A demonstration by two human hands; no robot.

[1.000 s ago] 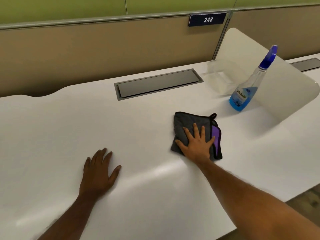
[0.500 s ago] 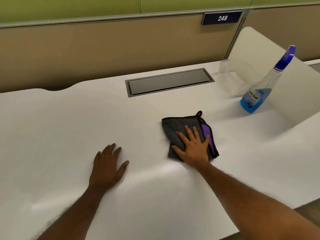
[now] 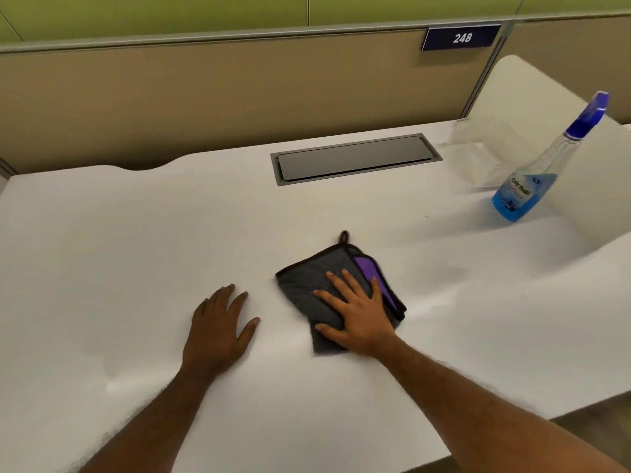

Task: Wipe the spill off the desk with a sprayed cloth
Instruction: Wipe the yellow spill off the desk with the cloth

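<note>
Here, in the head view, the right hand (image 3: 358, 312) lies flat, fingers spread, pressing the folded grey and purple cloth (image 3: 338, 295) at the frame's middle. The left hand (image 3: 218, 329) rests flat, fingers spread, beside it. The cloth's loop points up-frame. The white desk (image 3: 136, 250) holds a blue spray bottle (image 3: 543, 172) at upper right.

Single head-worn wide-angle view, forward and down over the desk (image 3: 136, 250), close above both forearms.
</note>
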